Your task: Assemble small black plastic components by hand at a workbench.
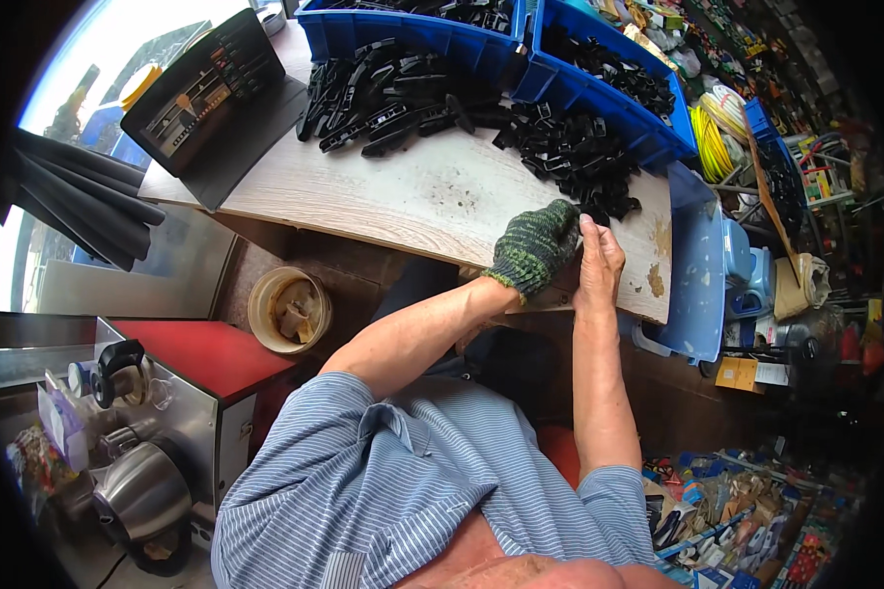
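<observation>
My left hand, in a green and black knit glove, is curled closed above the table's front edge. Right against it, my bare right hand has its thumb raised and fingers bent in, its fingertips meeting the glove. Whatever the two hands grip between them is hidden by the glove and fingers. Just beyond them lies a heap of small black plastic parts. Farther left on the table sits a pile of longer black plastic pieces.
Blue bins of black parts line the table's far side. A tablet stands at the left. A blue tub adjoins the right end. Below are a bucket and a steel kettle.
</observation>
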